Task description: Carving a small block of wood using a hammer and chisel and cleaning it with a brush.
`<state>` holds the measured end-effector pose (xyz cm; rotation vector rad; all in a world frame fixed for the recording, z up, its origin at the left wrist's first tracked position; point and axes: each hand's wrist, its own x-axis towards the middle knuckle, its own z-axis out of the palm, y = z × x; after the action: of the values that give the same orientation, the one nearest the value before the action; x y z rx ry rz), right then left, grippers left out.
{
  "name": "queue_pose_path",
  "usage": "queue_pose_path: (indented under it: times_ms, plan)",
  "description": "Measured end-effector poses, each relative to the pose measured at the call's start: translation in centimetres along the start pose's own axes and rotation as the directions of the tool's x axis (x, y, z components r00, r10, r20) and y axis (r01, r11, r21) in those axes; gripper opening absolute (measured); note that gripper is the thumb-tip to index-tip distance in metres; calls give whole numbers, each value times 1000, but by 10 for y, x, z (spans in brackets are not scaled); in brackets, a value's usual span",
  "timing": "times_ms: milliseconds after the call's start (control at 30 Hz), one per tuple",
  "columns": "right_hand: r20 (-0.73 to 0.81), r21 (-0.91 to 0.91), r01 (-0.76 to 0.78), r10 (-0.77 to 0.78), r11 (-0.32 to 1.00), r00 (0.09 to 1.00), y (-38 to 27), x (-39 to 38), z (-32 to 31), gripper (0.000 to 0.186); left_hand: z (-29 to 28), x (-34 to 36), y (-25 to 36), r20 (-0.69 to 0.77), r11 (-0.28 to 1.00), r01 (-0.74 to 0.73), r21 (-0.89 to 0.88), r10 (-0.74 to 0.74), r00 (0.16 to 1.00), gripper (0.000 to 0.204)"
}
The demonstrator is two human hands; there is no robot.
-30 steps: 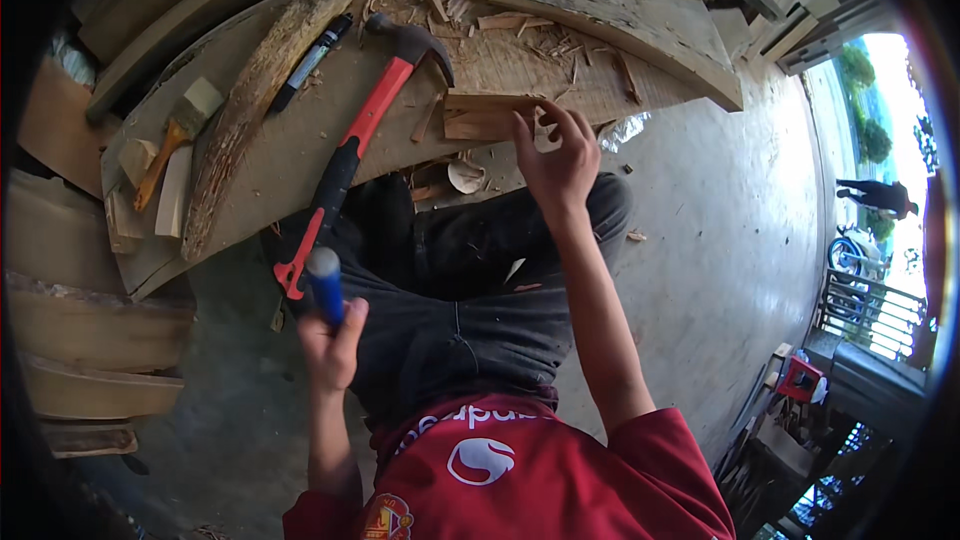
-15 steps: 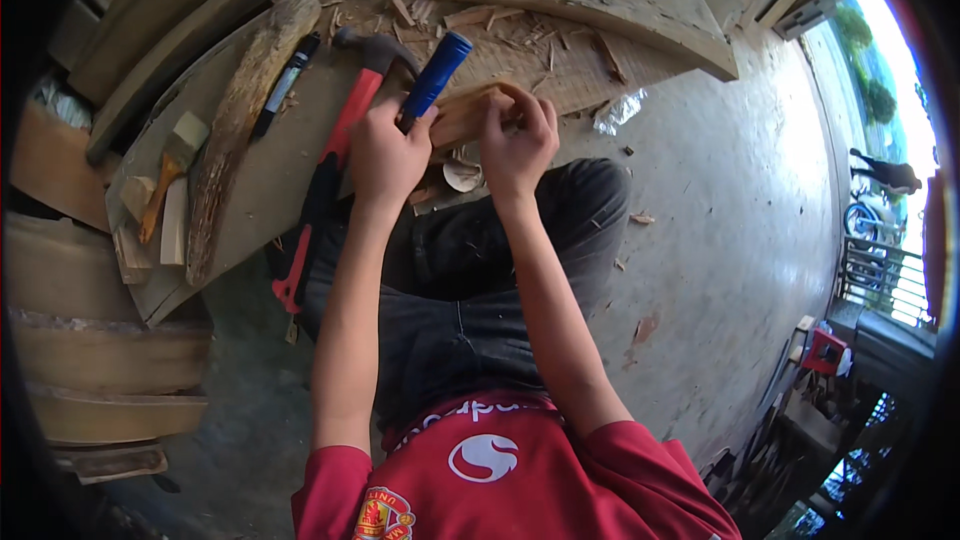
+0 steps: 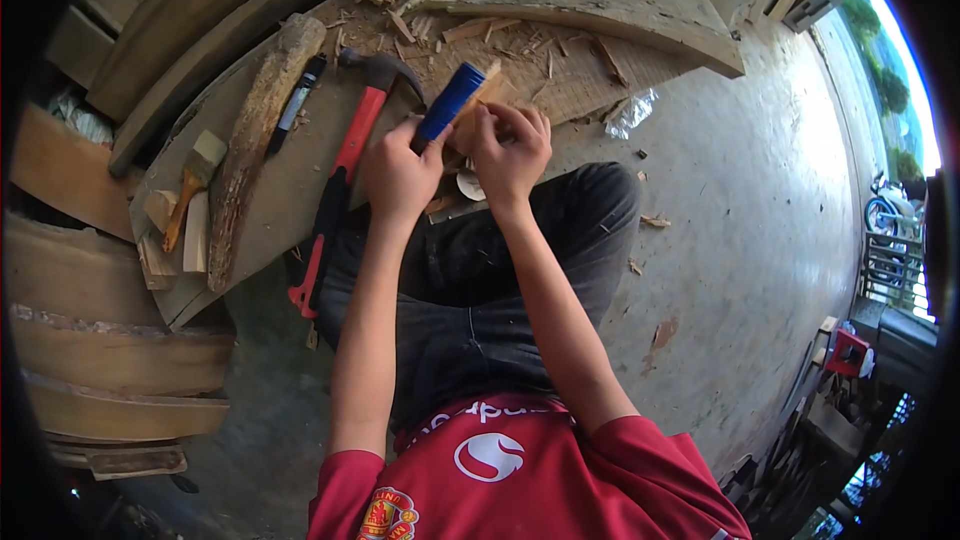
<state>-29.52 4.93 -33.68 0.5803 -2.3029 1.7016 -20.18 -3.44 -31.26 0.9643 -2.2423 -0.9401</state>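
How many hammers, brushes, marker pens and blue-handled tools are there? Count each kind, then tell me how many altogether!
Hammer: 1
Brush: 1
Marker pen: 1
Blue-handled tool, in the left hand: 1
Total: 4

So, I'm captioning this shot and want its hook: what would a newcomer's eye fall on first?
Probably the bright blue handle gripped in the left hand, above the picture's centre, with the right hand close beside it at a piece of wood. Next, the red-and-black claw hammer left of the hands, its head on the wooden board, and the red shirt along the bottom.
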Motion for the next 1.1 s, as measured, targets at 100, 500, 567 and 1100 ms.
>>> queue_pose_path:
  times_ms: [100,500,567,1100]
  plan:
    - [111,246,-50,23,968,994,-6,-14,-19,9,-3,-1,-3,3,1000,27,-5,-27,1000,30]
    - [932,-308,524,140,794,334,43,-99,-181,48,-95,-183,-65,180,943,-111,312,56,982,23]
    - [973,-180,531,70,828,221,35,-95,-199,53,-113,-253,-122,204,895,-73,440,-21,979,25]
    - [852,-12,384,-192,923,487,63,-91,-197,27,-89,-295,-153,-257,949,276,151,-232,938,18]
